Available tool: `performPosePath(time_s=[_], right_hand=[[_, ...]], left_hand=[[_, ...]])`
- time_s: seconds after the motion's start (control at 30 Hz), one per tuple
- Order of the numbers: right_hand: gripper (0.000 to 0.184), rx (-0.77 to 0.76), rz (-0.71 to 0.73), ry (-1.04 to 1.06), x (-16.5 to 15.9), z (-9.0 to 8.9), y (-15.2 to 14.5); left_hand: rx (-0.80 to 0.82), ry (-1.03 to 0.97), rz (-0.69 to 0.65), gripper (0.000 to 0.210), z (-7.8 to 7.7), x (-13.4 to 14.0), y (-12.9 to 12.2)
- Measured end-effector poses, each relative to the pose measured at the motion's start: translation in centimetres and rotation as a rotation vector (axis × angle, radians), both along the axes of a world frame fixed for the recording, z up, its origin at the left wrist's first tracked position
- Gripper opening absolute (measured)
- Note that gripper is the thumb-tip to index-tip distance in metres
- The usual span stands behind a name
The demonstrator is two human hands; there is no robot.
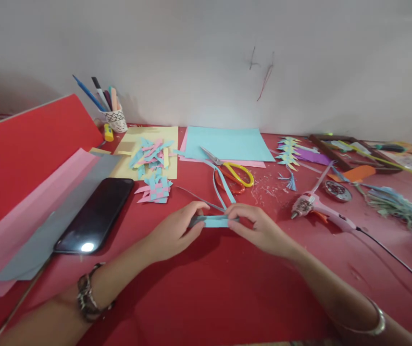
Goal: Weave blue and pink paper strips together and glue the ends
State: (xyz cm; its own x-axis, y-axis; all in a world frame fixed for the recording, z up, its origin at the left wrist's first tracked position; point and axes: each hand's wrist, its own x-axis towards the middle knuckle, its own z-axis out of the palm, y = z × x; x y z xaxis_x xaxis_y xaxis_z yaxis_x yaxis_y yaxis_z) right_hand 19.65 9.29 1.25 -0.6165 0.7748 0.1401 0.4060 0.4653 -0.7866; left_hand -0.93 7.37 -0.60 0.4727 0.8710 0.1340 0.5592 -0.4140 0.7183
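A light blue paper strip (216, 221) is stretched level between my two hands, close above the red table. My left hand (177, 230) pinches its left end between thumb and fingers. The right end is gripped the same way by my right hand (258, 227). Just beyond my fingers, narrow blue strips (223, 185) loop back toward scissors (227, 168) with yellow and red handles. To the left of them lies a small woven piece of pink and blue paper (157, 191), below a heap of cut strips (151, 156).
A black phone (95, 216) lies left, beside pink and grey sheets. Blue sheets (227, 143) lie at the back. On the right are a glue gun (321, 211) with its cord, a woven paper chain (288, 153), a tassel bundle (396, 204) and a brown tray (357, 168). A pen cup (116, 119) stands back left.
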Motion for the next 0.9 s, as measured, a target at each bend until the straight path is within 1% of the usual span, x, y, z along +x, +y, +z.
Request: performPosePath(time_s=[0.07,0.1,0.2,0.33,0.37,0.43,0.5,0.6,0.67,0.7,0.77,0.83,0.9], right_hand=[[0.014,0.012,-0.026,-0.031,0.6,0.1,0.4],[0.015,0.022,-0.033,-0.05,0.8,0.0,0.5],[0.015,0.097,-0.015,-0.14,1.2,-0.4,0.8],[0.012,0.234,0.055,-0.322,0.8,-0.7,0.6],[0.012,0.249,0.068,-0.356,0.5,-0.7,0.4],[0.016,0.264,0.1,-0.39,0.1,-0.8,0.1],[0.02,0.286,0.144,-0.395,-0.4,-1.0,-0.3],[0.013,0.333,0.186,-0.374,-0.8,-1.4,-0.5],[0.013,0.34,0.181,-0.347,-0.7,-1.6,-0.4],[0.013,0.332,0.173,-0.329,-0.6,-1.5,-0.3],[0.014,0.305,0.153,-0.294,-0.4,-1.3,-0.1],[0.015,0.275,0.135,-0.254,-0.3,-1.1,0.1],[0.017,0.236,0.12,-0.209,-0.2,-0.9,0.2]], left_hand=[[-0.06,0.008,-0.007,0.021,0.0,-0.4,0.4],[-0.097,0.03,-0.031,0.018,0.1,-0.7,0.6],[-0.131,0.056,-0.062,0.013,0.2,-1.1,1.0],[-0.103,0.055,-0.1,0.012,0.0,-0.9,1.2],[-0.084,0.058,-0.1,0.013,-0.1,-0.8,1.1],[-0.065,0.057,-0.102,0.012,-0.3,-0.5,1.0],[-0.082,0.051,-0.103,0.011,-0.4,-0.3,0.8],[-0.097,0.037,-0.095,0.015,-0.3,-0.1,0.6],[-0.072,0.019,-0.074,0.014,-0.1,-0.2,0.7],[-0.052,0.009,-0.066,0.014,-0.1,-0.3,0.7],[-0.027,-0.011,-0.062,0.02,0.1,-0.6,0.8],[-0.037,-0.037,-0.08,0.025,0.2,-0.9,1.0],[-0.057,-0.061,-0.104,0.021,0.2,-1.1,1.0]])
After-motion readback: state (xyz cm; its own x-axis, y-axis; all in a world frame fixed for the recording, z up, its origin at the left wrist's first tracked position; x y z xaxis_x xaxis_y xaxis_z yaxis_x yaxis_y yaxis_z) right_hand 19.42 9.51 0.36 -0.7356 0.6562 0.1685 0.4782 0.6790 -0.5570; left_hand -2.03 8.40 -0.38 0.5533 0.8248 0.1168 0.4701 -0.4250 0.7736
